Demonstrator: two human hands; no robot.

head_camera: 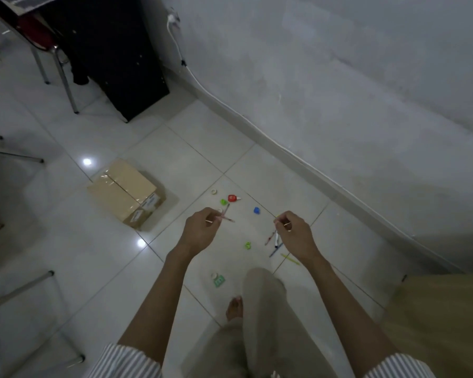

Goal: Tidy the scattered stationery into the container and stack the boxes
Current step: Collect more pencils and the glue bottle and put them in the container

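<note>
Floor: pale glossy tiles seen from above by a standing person, with a grey wall on the right and metal chair legs along the left edge.
Boxes: 2 cardboard boxes lie side by side on the floor, left of the scattered items and beyond the left hand; neither is stacked yet.
Left hand: fingers pinched together on what looks like a thin pinkish pen, raised above the floor; its long axis runs away from the person and slightly right.
Middle of floor: small pieces lie apart between the 2 hands, among them a red tape dispenser, a blue sharpener and a green sharpener.
Near the foot: a tape roll touches a green eraser.
Right hand: fingers closed on something thin; I cannot tell what.
Pens on floor: 3 or 4 lie directly beneath the right hand, long axes running roughly near-to-far, so this hand is the nearer one for gathering them.
Container: none is clearly visible.
</note>
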